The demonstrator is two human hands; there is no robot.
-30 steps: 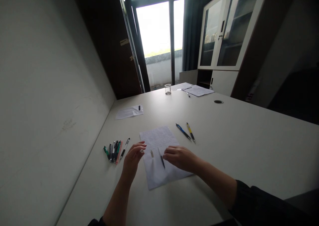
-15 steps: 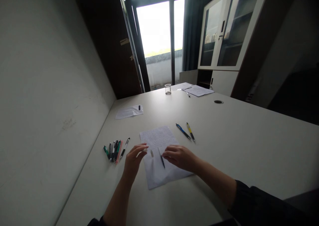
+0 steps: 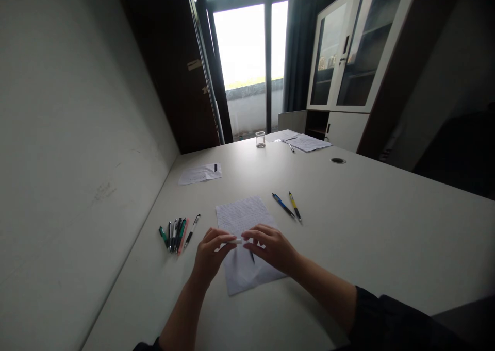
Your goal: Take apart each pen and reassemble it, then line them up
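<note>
My left hand (image 3: 211, 253) pinches a short white stick-like piece (image 3: 234, 241) between thumb and fingertips, held level above the written paper sheet (image 3: 242, 279). My right hand (image 3: 273, 245) is bent into a pinch at the right end of that piece. Whether its fingertips hold the piece itself or something small beside it, I cannot make out. Under the right fingers, the dark end of a slim pen (image 3: 252, 257) shows on the paper; its other end is hidden by the hand.
Several pens (image 3: 178, 235) lie left of the paper. A blue pen (image 3: 283, 205) and a yellow pen (image 3: 295, 206) lie beyond my right hand. Farther back are a small sheet (image 3: 199, 174), a glass cup (image 3: 260, 140), stacked papers (image 3: 309, 143) and a round desk hole (image 3: 338, 161).
My hands have come together over the paper. The left hand's white piece now points right, and my right hand has moved left from beside the slim pen to its end.
</note>
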